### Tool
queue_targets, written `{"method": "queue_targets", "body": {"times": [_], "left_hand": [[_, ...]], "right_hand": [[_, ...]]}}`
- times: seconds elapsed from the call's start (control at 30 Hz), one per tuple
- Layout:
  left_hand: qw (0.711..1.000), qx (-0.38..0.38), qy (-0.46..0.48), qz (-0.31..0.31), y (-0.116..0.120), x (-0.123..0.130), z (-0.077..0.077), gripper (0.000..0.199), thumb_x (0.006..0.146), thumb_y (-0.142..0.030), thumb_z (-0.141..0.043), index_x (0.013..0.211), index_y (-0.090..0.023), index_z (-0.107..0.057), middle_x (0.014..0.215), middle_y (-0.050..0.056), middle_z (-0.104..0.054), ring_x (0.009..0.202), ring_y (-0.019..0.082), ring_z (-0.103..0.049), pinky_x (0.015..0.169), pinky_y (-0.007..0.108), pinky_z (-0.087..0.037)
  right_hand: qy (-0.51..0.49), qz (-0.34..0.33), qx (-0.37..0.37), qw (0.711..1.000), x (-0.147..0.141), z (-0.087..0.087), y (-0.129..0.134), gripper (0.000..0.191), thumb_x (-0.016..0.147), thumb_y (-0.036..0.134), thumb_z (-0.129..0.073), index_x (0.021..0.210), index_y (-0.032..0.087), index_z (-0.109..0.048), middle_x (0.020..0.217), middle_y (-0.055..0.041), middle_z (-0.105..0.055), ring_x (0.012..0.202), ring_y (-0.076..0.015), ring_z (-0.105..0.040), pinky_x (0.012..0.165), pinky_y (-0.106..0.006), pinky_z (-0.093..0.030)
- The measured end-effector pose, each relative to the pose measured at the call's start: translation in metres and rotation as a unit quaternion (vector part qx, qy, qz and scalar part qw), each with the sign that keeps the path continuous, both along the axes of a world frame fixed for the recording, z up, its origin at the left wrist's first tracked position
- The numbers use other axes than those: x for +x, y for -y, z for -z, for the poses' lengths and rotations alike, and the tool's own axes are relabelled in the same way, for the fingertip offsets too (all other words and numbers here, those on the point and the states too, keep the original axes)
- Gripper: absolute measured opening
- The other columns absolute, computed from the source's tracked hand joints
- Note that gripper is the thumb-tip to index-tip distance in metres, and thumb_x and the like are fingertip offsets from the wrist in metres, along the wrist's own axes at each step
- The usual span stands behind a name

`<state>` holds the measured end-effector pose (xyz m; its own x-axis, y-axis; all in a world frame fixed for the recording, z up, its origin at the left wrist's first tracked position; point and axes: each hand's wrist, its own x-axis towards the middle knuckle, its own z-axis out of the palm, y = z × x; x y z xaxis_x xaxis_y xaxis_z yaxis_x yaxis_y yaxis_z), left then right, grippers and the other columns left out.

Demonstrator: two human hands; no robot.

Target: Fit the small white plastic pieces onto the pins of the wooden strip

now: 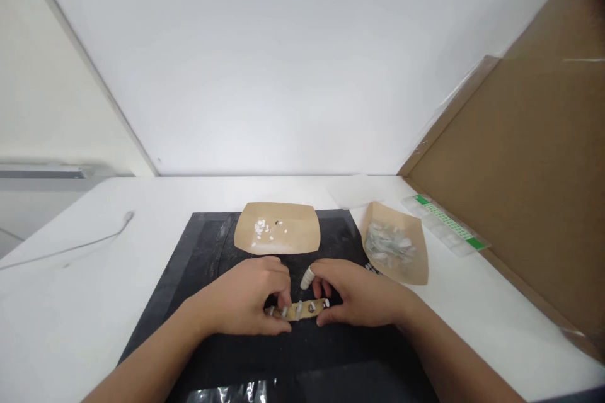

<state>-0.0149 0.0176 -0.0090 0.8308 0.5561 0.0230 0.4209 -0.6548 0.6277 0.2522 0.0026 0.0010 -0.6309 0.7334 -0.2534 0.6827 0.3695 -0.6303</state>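
Note:
A narrow tan strip (293,312) lies on the black mat, carrying several small whitish and metallic pieces in a row. My left hand (250,296) is closed around the strip's left end, with thumb in front and fingers curled behind. At the right end, my right hand (362,293) grips the strip between its thumb and curled fingers. White ribbed covering (307,278) wraps the tip of my right index finger, which is lifted off the strip. Exact fingertip contact is partly hidden.
Behind the hands, a tan paper tray (297,227) holds small white bits. Another tan tray (418,267) at right holds clear, pale pieces. The black mat (293,365) covers the table's middle. A green-labelled clear case (449,225) lies near the cardboard panel (529,157); a cable (94,241) lies left.

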Motion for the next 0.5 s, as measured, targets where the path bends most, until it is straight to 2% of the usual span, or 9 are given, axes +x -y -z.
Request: {"method": "queue_targets", "body": {"times": [0.3,0.4,0.5], "left_hand": [[1.000,0.009,0.014,-0.013,-0.002,0.000,0.006,0.032,0.072,-0.042,-0.094,0.083,-0.022,-0.072,0.082,-0.002,-0.069,0.080,0.017,-0.062,0.068,0.028,-0.039],[1.000,0.005,0.005,-0.015,-0.002,-0.003,0.001,0.040,0.067,-0.049,-0.095,0.082,-0.021,-0.071,0.080,-0.002,-0.068,0.077,0.018,-0.060,0.065,0.028,-0.038],[0.999,-0.020,0.001,-0.035,-0.002,-0.008,-0.007,0.051,0.060,-0.052,-0.097,0.093,-0.022,-0.072,0.087,-0.002,-0.068,0.076,0.017,-0.061,0.065,0.027,-0.040]], "right_hand": [[0.015,0.000,0.003,1.000,-0.001,-0.003,0.001,0.039,0.073,0.033,-0.094,0.096,0.020,-0.066,0.090,0.0029,-0.060,0.078,-0.0142,-0.054,0.066,-0.025,-0.037],[0.018,0.001,0.000,1.000,-0.001,-0.003,0.001,0.038,0.073,0.033,-0.094,0.096,0.020,-0.066,0.090,0.0027,-0.061,0.078,-0.0145,-0.054,0.066,-0.025,-0.037],[0.014,-0.001,-0.003,1.000,-0.002,-0.003,0.000,0.039,0.074,0.035,-0.094,0.096,0.020,-0.066,0.090,0.0025,-0.061,0.079,-0.0146,-0.055,0.067,-0.025,-0.038]]}}
